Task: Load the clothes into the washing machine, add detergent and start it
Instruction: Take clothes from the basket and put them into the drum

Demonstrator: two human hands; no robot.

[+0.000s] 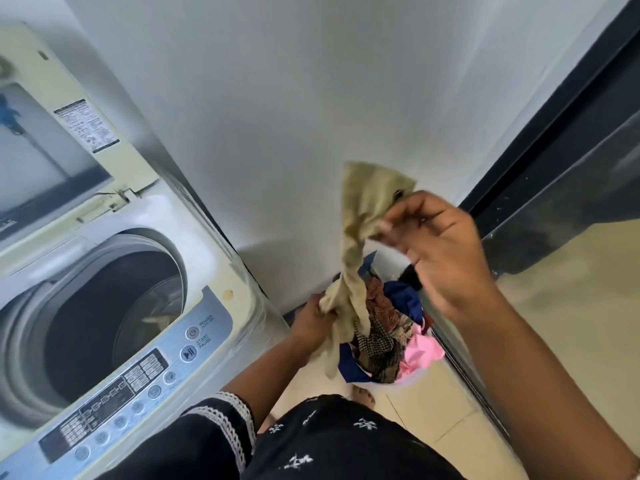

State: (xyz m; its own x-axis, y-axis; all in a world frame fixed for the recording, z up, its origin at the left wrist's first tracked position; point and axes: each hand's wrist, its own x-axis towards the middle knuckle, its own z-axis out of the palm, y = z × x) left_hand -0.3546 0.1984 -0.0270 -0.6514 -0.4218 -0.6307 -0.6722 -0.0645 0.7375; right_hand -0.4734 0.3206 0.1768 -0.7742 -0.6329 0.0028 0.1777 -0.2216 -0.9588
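While the right hand (440, 251) is raised with its forearm reaching up from the lower right, its grip pinches the upper end of an olive-green garment (360, 237) between thumb and fingertips, the fingers curled toward the cloth. Lower down, the left hand (313, 323) reaches forward from a black lace-trimmed sleeve (221, 424), its grip bunched around the garment's lower part, so the cloth hangs twisted between the two hands. Just beneath lies a pile of clothes (388, 341), checked, blue and pink, on the tiled floor (450, 410) by the white wall (311, 98). To the left stands the washing machine (114, 306), its lid (52, 133) raised and its drum (114, 306) open, with the control panel (131, 382) in front.
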